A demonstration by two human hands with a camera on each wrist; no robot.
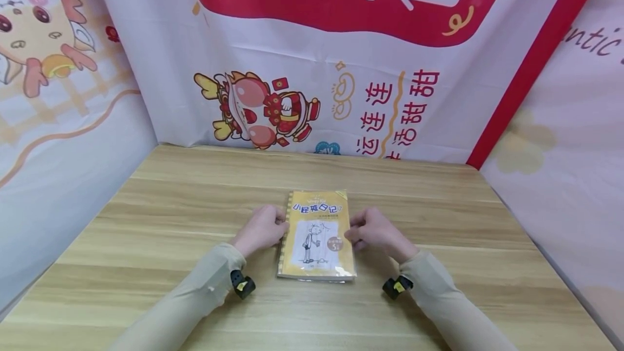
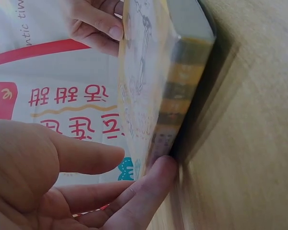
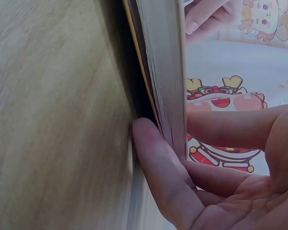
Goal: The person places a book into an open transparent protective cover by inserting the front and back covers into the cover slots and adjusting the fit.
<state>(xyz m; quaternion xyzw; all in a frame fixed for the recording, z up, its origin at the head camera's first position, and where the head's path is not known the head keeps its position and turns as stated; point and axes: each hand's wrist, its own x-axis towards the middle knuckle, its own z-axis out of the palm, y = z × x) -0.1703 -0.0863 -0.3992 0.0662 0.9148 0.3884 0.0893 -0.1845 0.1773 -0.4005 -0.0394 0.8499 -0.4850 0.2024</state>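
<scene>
A yellow paperback book (image 1: 319, 210) in a clear plastic cover lies face up on the wooden table, with a cartoon boy drawn on its front. My left hand (image 1: 263, 227) holds it at the striped spine (image 2: 177, 91), a fingertip against the spine's lower edge and the thumb close to the front cover. On the opposite side my right hand (image 1: 375, 232) grips the page edge (image 3: 163, 62). One finger reaches under the back cover and the thumb is at the front cover. In the right wrist view a dark gap shows beneath the book.
The wooden table (image 1: 195, 188) reaches back to a white and red printed cloth (image 1: 292, 47). Further printed cloths hang at the left and right sides. A small black camera on a strap (image 1: 242, 284) sits at the left wrist, another wrist camera (image 1: 397, 287) at the right.
</scene>
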